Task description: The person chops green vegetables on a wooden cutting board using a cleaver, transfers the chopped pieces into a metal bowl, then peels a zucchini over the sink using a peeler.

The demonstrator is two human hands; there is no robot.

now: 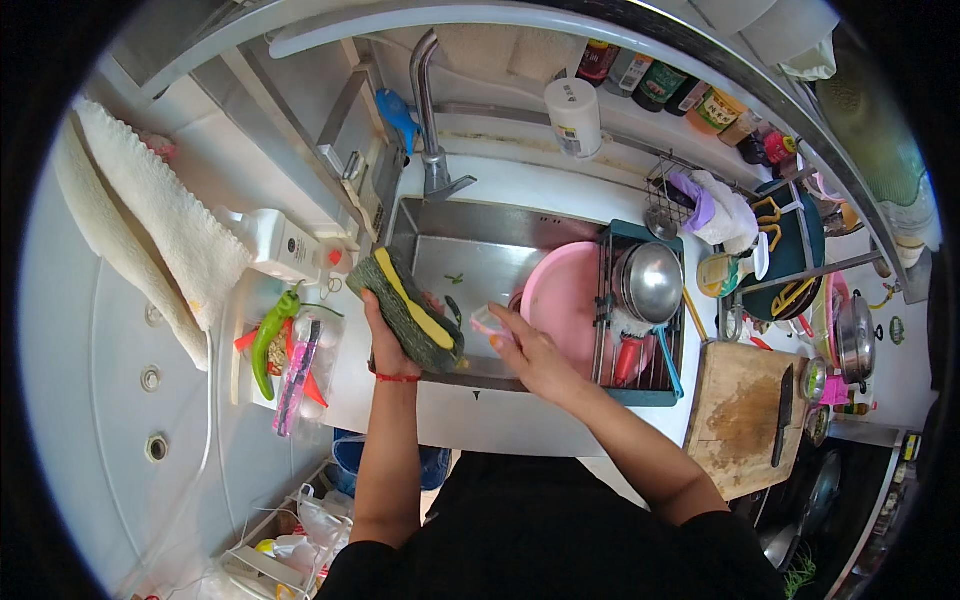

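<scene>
My left hand (391, 341) grips a long dark-green pumpkin or squash (386, 304) from its near side, above the left part of the sink. One lengthwise strip of its skin is off, baring yellow flesh (416, 309). In my right hand (536, 352) is a small pale-pink tool (487, 322), seemingly a peeler, held just right of the squash and apart from it. Fingers cover part of this tool. Below, the stainless-steel sink (480, 255) holds some green scraps (454, 278) and a pink plastic basin (559, 281) at its right.
A drying rack (641, 396) with metal bowls (654, 281) spans the sink's right end. Farther right, a knife (784, 412) lies on a wooden cutting board (731, 420). A green pepper (271, 341) and wrapped eggs lie on the left. The faucet (429, 112) rises behind the sink.
</scene>
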